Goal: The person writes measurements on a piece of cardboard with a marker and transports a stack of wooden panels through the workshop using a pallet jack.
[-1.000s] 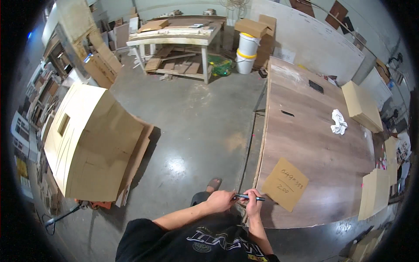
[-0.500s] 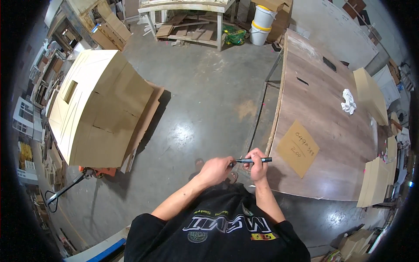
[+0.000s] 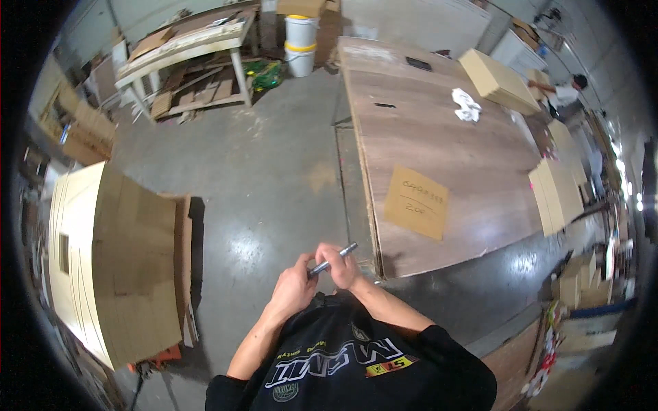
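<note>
In front of my chest, both hands meet around a dark marker pen (image 3: 319, 268). My left hand (image 3: 293, 284) is closed at its lower left end, with the fingertips pinched there. My right hand (image 3: 336, 266) wraps the barrel, and the other end sticks out past its fingers toward the upper right. Whether the tip is covered cannot be seen. Nearest the hands on the right is a wood-topped table (image 3: 473, 222), bearing a tan cardboard sheet (image 3: 418, 222) with handwriting on it.
A stack of pale boards (image 3: 137, 274) stands on the left above an orange pallet jack (image 3: 164, 356). On the table lie a crumpled white cloth (image 3: 467, 106) and a black flat object (image 3: 419, 64). White buckets (image 3: 300, 61) stand beyond. Another person (image 3: 565, 92) is at the far right.
My view has turned to the right, so the table and boards appear further left. My hands have come closer together on the marker pen, whose bare tip end is now covered by my left fingers.
</note>
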Demonstrator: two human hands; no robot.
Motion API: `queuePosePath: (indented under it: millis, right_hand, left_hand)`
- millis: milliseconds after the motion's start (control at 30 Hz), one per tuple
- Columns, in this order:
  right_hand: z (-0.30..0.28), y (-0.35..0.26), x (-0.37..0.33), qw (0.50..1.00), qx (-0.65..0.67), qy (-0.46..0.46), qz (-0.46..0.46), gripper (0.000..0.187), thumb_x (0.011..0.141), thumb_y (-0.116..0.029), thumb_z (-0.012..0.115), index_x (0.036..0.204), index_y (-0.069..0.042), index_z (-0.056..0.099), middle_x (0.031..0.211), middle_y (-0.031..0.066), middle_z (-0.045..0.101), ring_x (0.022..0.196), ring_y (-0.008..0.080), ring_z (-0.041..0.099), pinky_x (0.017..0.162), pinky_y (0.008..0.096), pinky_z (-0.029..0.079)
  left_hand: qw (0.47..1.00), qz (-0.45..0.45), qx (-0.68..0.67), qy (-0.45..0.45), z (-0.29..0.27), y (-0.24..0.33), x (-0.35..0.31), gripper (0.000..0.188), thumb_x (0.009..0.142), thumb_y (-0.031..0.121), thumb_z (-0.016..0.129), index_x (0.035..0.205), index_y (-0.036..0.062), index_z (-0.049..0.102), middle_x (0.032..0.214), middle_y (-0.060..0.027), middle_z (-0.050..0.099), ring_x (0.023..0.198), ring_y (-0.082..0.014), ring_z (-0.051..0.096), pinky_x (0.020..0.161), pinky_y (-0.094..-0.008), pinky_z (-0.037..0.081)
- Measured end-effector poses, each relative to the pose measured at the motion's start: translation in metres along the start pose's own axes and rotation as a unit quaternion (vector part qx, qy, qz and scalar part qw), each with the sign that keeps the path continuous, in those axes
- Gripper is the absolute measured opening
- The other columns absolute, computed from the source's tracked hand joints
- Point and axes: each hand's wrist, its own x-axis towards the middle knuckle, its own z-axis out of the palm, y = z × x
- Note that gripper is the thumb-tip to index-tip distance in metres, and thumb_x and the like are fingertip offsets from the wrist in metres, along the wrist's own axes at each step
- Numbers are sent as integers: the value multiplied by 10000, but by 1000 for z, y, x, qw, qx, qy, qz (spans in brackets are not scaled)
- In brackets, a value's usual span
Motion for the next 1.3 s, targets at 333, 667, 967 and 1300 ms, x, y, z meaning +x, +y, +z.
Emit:
queuePosePath:
  millis: [333, 667, 967, 1300]
  right_hand:
    - [9, 2, -2, 998, 17, 49, -44, 367, 1002, -248, 398, 713, -32, 459, 665, 8, 408, 650, 112, 382, 621, 304, 347]
    - [22, 9, 27, 962, -272, 18, -20, 355, 972, -341, 506, 882, -30, 652, 793, 85, 662, 786, 181, 638, 706, 337, 482]
    - [-129, 104, -23, 671, -677, 283, 104, 881, 749, -516, 744, 1439, -83, 407, 1436, 209, 429, 1364, 369, 356, 1107, 513, 301]
    - [-3, 67, 7, 740, -647, 132, 126, 602, 944, -401, 604, 1382, 0, 504, 1341, 276, 534, 1201, 426, 517, 1001, 511, 426]
  left_hand:
    - [999, 6, -11, -38, -11, 1, 15, 394, 858, 67, 598, 1243, 40, 521, 844, -267, 664, 844, -448, 663, 718, -479, 509]
    - [984, 116, -135, 8, -7, -53, 32, 429, 903, 101, 620, 1309, 41, 497, 827, -128, 655, 628, -207, 588, 626, -341, 499]
    - [938, -214, -270, 37, -34, -189, -35, 452, 971, 456, 573, 880, 21, 654, 664, -36, 586, 631, -102, 545, 595, -279, 451]
    - [904, -135, -364, 180, -78, -236, -40, 358, 965, 419, 595, 918, 64, 590, 690, 19, 515, 647, -94, 474, 614, -292, 425]
